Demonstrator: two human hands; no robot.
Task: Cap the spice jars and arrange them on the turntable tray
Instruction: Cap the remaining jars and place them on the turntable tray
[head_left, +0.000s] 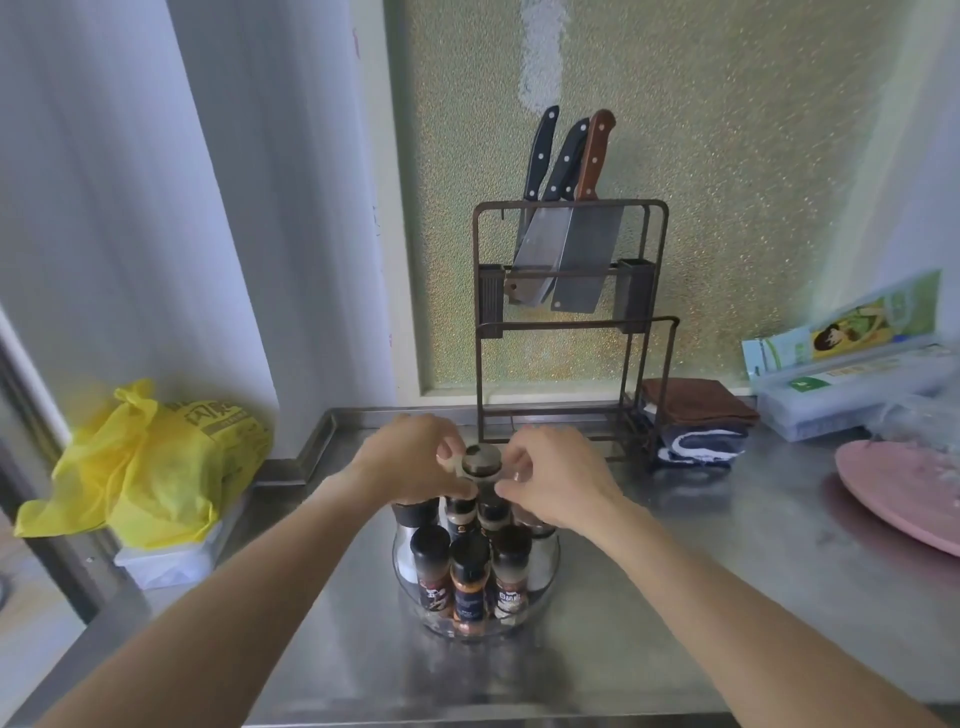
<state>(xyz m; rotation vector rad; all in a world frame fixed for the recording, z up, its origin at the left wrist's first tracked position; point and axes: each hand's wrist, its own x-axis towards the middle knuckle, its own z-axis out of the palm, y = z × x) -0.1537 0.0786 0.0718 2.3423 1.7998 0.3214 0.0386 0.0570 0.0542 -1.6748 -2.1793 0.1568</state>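
Head-worn view, downward, near countertop (675, 597)

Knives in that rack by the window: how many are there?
3. All stand in the rack, handles up: a black-handled knife on the left, another black-handled one in the middle, and a brown-handled cleaver on the right. None seems hidden.

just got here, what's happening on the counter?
A person is working on a metal-capped jar at the back of a clear turntable tray on a steel counter. The left hand and right hand both pinch it near the cap. Several black-capped spice jars already stand on the tray.
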